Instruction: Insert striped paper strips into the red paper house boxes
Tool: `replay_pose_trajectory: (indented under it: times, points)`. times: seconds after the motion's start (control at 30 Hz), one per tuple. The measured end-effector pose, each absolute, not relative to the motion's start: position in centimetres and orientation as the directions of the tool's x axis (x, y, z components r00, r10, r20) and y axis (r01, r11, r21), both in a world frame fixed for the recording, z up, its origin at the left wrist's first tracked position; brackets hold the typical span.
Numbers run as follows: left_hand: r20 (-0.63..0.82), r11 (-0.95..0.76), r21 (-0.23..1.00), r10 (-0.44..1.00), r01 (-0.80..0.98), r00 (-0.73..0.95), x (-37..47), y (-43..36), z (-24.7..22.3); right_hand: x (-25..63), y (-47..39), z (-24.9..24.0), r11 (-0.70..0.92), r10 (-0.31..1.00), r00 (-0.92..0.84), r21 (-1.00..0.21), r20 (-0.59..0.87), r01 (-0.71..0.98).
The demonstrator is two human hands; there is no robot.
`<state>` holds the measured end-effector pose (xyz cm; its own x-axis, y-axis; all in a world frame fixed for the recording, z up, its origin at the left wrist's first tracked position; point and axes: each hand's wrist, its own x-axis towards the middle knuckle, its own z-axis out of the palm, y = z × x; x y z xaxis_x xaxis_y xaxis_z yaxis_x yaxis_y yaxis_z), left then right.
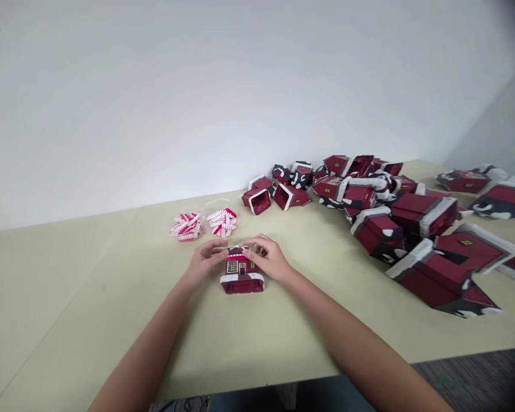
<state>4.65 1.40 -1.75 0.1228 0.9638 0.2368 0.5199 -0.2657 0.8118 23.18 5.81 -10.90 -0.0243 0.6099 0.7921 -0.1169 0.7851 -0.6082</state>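
Note:
A small dark red toy house (242, 274) with a white-edged open base, painted windows and a door lies on the table in front of me, its hollow bottom facing me. My left hand (206, 260) grips its left upper side, fingers curled round the roof end. On the other side my right hand (268, 258) holds the house too, with the thumb pressed on its front near the roof. Just beyond my hands sit two clear tubs of red-and-white striped pieces, a left tub (187, 226) and a right tub (222, 222).
A big heap of similar red houses (369, 189) covers the right side of the table. Several smaller houses (257, 200) lie at the back by the wall (197, 103). The table (90, 320) has its front edge close to me.

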Motion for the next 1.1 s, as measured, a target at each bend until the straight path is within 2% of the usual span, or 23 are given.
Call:
replay_pose_trajectory:
  times: [0.2,0.57,0.73,1.1]
  points:
    - [0.275,-0.32,0.795,0.947,0.515,0.165,4.2,1.3,-1.2,23.0,5.8,-11.0,0.817,0.555,-0.044,-0.554,0.831,-0.162]
    - [0.245,-0.37,0.734,0.926,0.57,0.286,3.2,1.9,-1.5,23.1,6.0,-11.2,0.855,0.492,-0.023,-0.488,0.871,-0.175]
    - [0.244,-0.372,0.737,0.925,0.565,0.29,3.4,1.7,-1.6,22.9,6.2,-11.3,0.874,0.462,0.007,-0.454,0.887,-0.172]
    - [0.359,-0.446,0.744,0.895,0.497,0.266,3.7,1.8,-1.9,23.3,5.9,-10.7,0.91,0.402,0.061,-0.391,0.914,-0.141]
